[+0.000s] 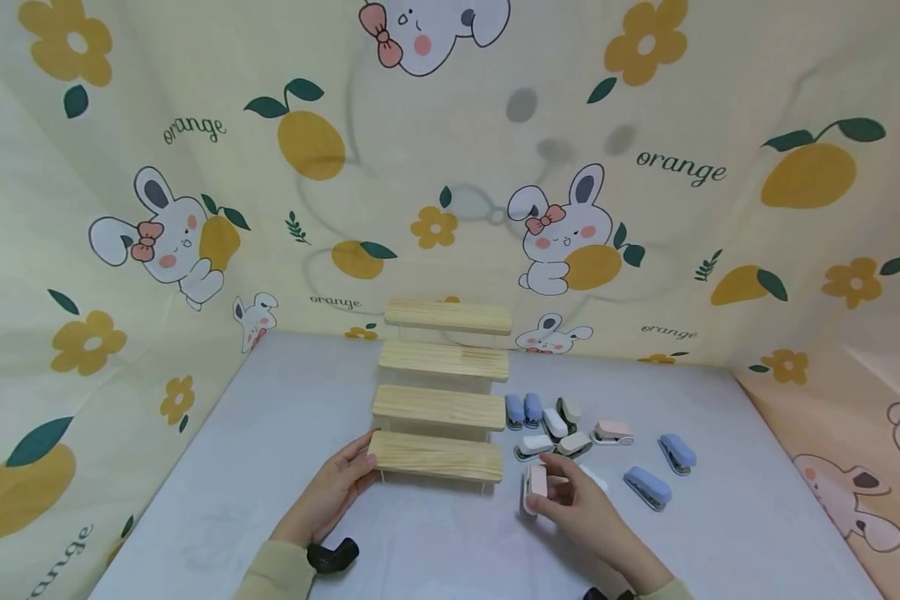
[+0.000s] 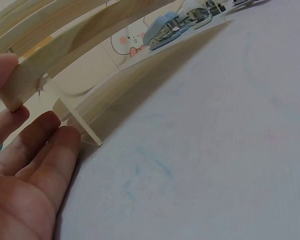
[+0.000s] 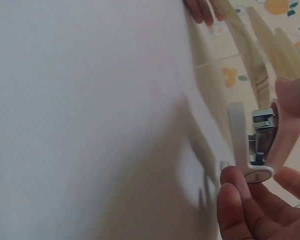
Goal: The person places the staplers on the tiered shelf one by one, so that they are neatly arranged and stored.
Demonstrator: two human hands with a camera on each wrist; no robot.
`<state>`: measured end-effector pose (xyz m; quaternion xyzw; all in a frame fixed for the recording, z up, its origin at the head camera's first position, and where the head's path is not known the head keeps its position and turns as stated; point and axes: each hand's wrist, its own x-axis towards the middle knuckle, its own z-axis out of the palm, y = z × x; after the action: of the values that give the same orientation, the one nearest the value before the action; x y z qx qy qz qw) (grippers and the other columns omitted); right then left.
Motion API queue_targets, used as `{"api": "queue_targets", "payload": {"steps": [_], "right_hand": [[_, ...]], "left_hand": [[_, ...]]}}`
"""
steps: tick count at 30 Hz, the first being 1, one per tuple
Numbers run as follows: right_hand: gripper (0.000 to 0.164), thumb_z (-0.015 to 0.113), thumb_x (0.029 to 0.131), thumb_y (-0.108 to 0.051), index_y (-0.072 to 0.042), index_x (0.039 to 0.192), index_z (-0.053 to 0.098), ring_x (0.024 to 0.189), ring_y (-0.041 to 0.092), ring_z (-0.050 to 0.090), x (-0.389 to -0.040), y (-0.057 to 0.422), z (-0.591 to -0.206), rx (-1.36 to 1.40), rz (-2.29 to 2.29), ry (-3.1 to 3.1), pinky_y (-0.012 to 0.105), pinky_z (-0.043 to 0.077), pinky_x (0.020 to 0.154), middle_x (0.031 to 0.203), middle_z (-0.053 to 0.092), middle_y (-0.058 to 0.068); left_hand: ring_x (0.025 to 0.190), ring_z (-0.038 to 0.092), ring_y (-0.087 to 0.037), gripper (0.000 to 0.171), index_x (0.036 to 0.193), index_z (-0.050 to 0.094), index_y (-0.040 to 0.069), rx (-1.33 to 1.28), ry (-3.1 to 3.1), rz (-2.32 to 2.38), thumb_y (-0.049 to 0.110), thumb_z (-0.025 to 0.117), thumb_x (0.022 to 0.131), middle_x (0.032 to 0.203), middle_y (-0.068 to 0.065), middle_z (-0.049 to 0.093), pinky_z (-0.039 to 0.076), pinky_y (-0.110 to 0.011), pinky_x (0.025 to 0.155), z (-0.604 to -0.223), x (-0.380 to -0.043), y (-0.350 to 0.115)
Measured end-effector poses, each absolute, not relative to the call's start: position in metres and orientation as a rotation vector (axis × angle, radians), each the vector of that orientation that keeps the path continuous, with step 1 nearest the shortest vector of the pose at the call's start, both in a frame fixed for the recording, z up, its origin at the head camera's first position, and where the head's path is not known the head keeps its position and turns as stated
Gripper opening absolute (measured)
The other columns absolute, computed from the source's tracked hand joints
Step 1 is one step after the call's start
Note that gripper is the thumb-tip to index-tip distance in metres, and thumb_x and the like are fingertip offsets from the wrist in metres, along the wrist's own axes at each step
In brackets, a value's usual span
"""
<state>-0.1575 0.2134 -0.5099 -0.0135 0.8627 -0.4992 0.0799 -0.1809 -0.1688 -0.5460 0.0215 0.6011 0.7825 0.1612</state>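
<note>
A stepped wooden rack (image 1: 435, 457) of several pale boards stands in the middle of the table. My left hand (image 1: 333, 487) holds the left end of its lowest board, thumb above; in the left wrist view, fingers sit below the board (image 2: 25, 85), close to its thin support leg (image 2: 82, 120). Just right of the rack, my right hand (image 1: 581, 504) grips a small pink-and-white stapler (image 1: 536, 487) between thumb and fingers. The right wrist view shows this stapler (image 3: 237, 132) side-on, its metal staple channel between pink top and white base. A white stapler (image 1: 594, 477) lies partly hidden behind that hand.
Several staplers cluster right of the rack, among them a white one (image 1: 534, 447), a grey-green one (image 1: 573, 443) and a pink one (image 1: 612, 431). Two blue staplers (image 1: 648, 486) lie farther right. Printed cloth (image 1: 435, 167) hangs behind and along both sides of the table.
</note>
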Motion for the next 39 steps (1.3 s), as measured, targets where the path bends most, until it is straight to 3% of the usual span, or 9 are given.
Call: {"api": "queue_targets", "payload": {"steps": [20,30,39], "right_hand": [[0.067,0.077,0.083,-0.037,-0.011,0.138,0.047,0.097,0.019,0.060,-0.177,0.195,-0.466,-0.163,-1.563,2.726,0.026,0.054,0.077,0.119,0.057,0.008],[0.064,0.072,0.086,-0.041,-0.016,0.138,0.045,0.098,0.023,0.059,-0.198,0.183,-0.445,-0.207,-1.599,2.710,0.029,0.055,0.071,0.119,0.056,0.008],[0.068,0.070,0.085,-0.049,-0.016,0.139,0.044,0.101,0.020,0.058,-0.219,0.164,-0.426,-0.369,-1.619,2.766,0.035,0.053,0.081,0.129,0.052,0.003]], "left_hand": [[0.138,0.033,-0.028,0.069,0.152,0.026,0.005,0.019,1.725,2.232,0.027,0.061,0.096,0.154,-0.019,0.027,0.037,-0.034,0.108,-0.543,-0.181,-0.166],[0.138,0.031,-0.029,0.067,0.152,0.022,0.002,0.073,1.715,2.236,0.025,0.057,0.099,0.154,-0.023,0.024,0.035,-0.036,0.109,-0.545,-0.181,-0.168],[0.136,0.035,-0.026,0.066,0.152,0.025,0.004,0.022,1.707,2.240,0.024,0.058,0.098,0.153,-0.020,0.028,0.039,-0.031,0.106,-0.545,-0.180,-0.168]]}}
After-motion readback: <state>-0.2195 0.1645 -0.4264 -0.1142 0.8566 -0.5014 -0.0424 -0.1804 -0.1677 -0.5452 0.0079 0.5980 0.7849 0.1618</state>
